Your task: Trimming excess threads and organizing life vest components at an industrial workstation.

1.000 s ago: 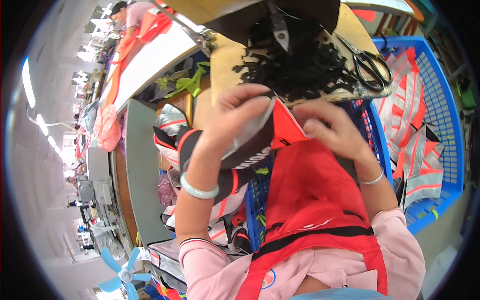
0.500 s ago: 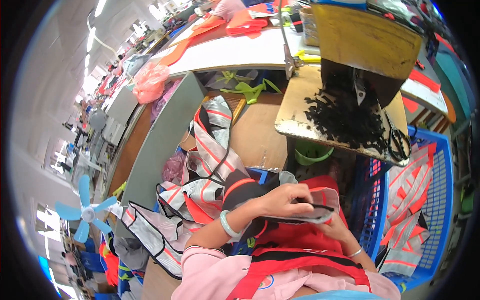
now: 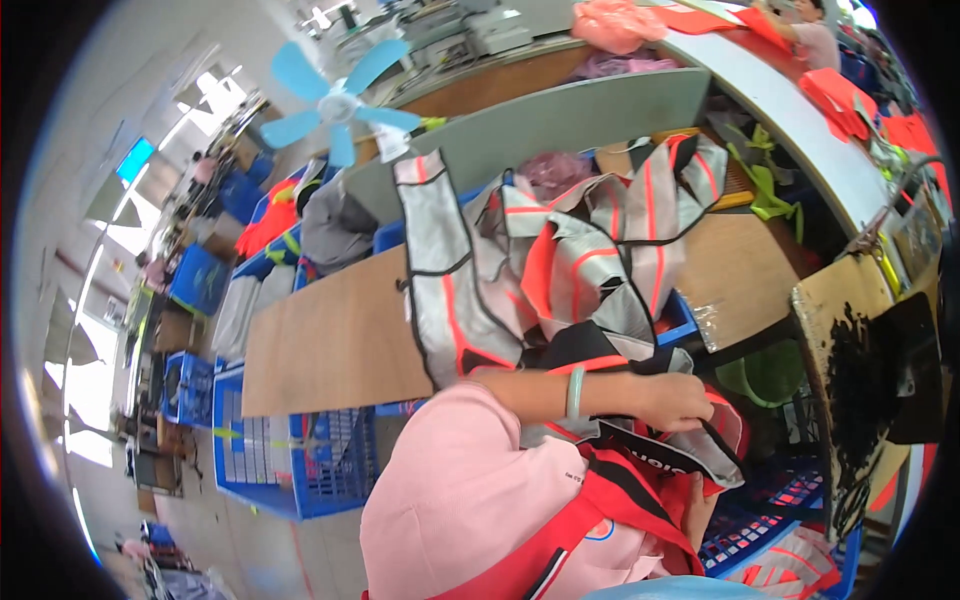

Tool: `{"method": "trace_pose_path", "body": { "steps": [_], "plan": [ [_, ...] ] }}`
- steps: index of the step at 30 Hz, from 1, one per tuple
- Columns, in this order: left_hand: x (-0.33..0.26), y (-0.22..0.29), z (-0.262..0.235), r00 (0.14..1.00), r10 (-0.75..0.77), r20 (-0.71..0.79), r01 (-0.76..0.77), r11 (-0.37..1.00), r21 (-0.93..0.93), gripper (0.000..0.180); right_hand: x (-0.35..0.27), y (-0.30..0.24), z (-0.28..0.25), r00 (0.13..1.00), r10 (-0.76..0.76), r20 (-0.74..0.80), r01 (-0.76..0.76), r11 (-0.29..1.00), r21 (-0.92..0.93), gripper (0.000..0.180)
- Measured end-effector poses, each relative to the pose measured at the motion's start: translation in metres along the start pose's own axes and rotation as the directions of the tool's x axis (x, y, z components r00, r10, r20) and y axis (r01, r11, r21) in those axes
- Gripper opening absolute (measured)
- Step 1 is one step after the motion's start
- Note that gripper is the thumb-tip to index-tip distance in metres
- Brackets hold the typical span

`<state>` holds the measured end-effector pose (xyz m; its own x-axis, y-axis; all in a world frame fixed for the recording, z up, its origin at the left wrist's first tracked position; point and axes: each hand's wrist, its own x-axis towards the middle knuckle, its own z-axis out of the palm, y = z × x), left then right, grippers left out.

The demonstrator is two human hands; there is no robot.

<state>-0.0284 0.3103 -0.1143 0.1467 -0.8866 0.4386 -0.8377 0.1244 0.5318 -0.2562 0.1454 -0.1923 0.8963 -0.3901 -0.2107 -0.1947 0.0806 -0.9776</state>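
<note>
In my lap lies a grey reflective garment piece point(image 3: 722, 462) with black edging. My left hand point(image 3: 675, 402) is closed on its upper black edge, fingers pinched together. Beneath the piece, close to the red apron point(image 3: 630, 500), my right hand point(image 3: 697, 508) shows only in part; its fingers are hidden by the cloth. Joined or lying against my left forearm is a heap of grey reflective garments point(image 3: 650, 225) with orange stripes and black binding. One long panel point(image 3: 440, 270) stretches out at its left side.
A wooden board point(image 3: 335, 335) lies at left above a blue basket point(image 3: 300, 460). At right stands a worktop point(image 3: 815, 300) bearing black scraps, with a green bucket point(image 3: 765, 375) below. Another blue basket point(image 3: 790, 500) holds striped pieces. A blue fan point(image 3: 338, 108) stands beyond the grey partition point(image 3: 560, 110).
The view has swung left, so the worktop and scraps sit farther right. My left hand still grips the black edge; my right hand has become more covered by cloth.
</note>
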Motion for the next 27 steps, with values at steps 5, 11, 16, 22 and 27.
{"method": "trace_pose_path", "body": {
  "steps": [5, 11, 16, 22, 27],
  "plan": [
    [-0.056, 0.012, 0.074, 0.857, -0.359, -0.369, 0.436, 0.887, 0.150, 0.012, 0.012, 0.024, -0.011, 0.957, 0.201, 0.207, -0.196, 0.980, -0.041, 0.042],
    [-0.070, 0.010, 0.058, 0.891, -0.320, -0.323, 0.393, 0.899, 0.194, 0.010, 0.032, 0.028, -0.016, 0.871, 0.362, 0.333, -0.341, 0.932, -0.120, 0.041],
    [-0.074, 0.014, 0.060, 0.900, -0.360, -0.245, 0.422, 0.858, 0.291, 0.012, 0.019, -0.054, 0.001, 0.952, -0.185, 0.244, 0.191, 0.982, 0.000, 0.042],
    [-0.046, 0.025, 0.076, 0.955, -0.238, -0.176, 0.275, 0.934, 0.229, 0.014, 0.022, -0.111, 0.090, 0.843, -0.404, 0.355, 0.536, 0.686, -0.493, 0.050],
    [-0.050, 0.024, 0.120, 0.875, -0.327, -0.358, 0.166, 0.896, -0.412, 0.018, 0.030, -0.041, 0.090, 0.922, -0.314, 0.227, 0.384, 0.661, -0.645, 0.053]
  ]
}}
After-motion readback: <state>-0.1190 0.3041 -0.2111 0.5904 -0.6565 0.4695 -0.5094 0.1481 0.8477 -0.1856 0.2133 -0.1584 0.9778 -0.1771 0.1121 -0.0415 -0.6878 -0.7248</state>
